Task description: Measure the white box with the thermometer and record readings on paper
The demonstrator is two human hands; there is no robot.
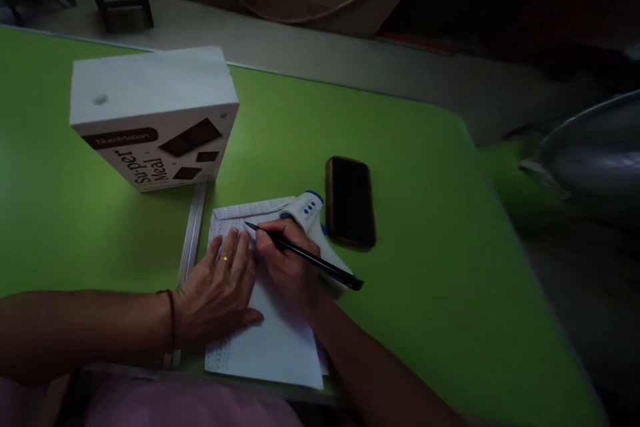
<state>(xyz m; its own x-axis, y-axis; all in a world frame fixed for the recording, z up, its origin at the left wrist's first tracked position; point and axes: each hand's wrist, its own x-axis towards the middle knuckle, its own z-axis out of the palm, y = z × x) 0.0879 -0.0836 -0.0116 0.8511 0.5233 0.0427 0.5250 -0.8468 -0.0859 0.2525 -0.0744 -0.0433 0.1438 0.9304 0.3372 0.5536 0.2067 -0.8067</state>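
Observation:
A black pen (315, 259) is gripped in my right hand (290, 270), its tip on or just above the upper part of a white paper (275, 353). My left hand (223, 287) lies flat on the left side of the paper, fingers stretched out, with a ring on one finger. Rows of handwriting show along the paper's top and left edge; its top edge looks folded over. Beside my right hand, partly covered by it, lies a white and blue handheld device (309, 210) shaped like an infrared thermometer. A dark phone (351, 201) rests just right of it.
A white "Su-per Meal" box (155, 87) stands upright at the back left of the green table (425, 227). A metal strip (193, 233) crosses the table left of the paper. Beyond the far edge is a dark wooden stool (123, 3); a shiny rounded object (595, 147) sits off to the right.

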